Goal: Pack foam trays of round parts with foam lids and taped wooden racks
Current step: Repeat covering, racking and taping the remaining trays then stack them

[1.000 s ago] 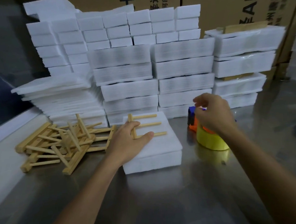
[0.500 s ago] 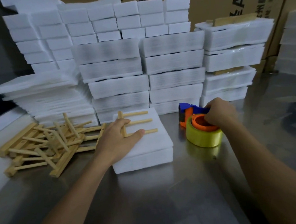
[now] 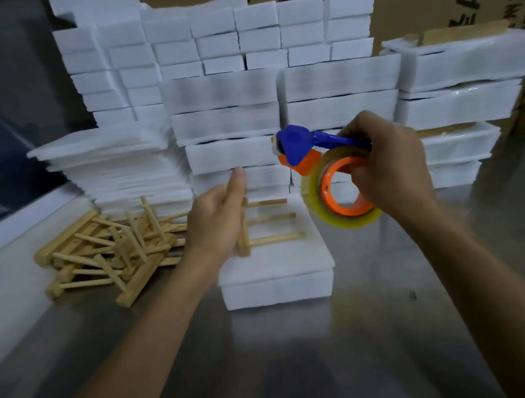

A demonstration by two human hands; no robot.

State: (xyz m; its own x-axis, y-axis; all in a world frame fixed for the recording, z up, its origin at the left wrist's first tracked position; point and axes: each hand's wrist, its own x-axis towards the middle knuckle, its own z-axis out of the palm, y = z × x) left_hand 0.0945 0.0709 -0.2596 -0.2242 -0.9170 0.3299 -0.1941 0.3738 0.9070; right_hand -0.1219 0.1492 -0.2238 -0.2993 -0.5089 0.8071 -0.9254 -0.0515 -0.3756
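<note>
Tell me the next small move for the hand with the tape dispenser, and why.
Probably bring the tape dispenser down to the foam lid beside the wooden rack. The right hand grips the dispenser in the air above the box, while the left hand is at the rack's spine. No tape shows across the rack or lid, so the rack seems not yet taped.

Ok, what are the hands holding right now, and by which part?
The right hand grips the tape dispenser by its blue handle, lifted above the foam tray. The left hand holds nothing; it hangs open over the wooden rack.
</note>
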